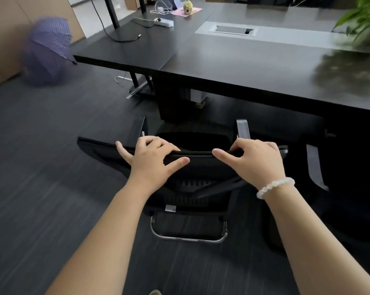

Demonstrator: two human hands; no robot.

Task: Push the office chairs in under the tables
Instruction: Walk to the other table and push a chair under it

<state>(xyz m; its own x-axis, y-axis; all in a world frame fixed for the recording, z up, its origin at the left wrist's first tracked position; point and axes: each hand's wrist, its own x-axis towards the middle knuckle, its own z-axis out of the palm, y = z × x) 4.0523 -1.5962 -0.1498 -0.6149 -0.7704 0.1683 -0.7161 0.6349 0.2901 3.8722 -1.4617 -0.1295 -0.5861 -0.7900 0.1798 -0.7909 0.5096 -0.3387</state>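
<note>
Black mesh and a dark top rail: that is where both hands sit on the office chair (192, 167), which stands just near of the long dark table (254, 67) with its seat and armrests starting to pass under the near edge. The left hand (152, 160) lies over the rail with fingers curled over the far side and thumb stretched along the near side; the right hand (256, 160) (the one with the pale bead bracelet (274, 187)) grips the rail the same way, fingers hooked over, thumb pointing left. Neither hand is flat or spread; both are closed around the backrest top.

To finish this push well, I would judge that even pressure from both hands matters, since the chair sits slightly turned, its left end farther out. Steering it square should keep the right armrest (242, 128) clear of the second chair (328, 177) close on the right. The armrests look close to the tabletop's underside, so a slow, level push seems wise. The open purple umbrella (49, 50) on the floor far left is well apart and no obstacle.
</note>
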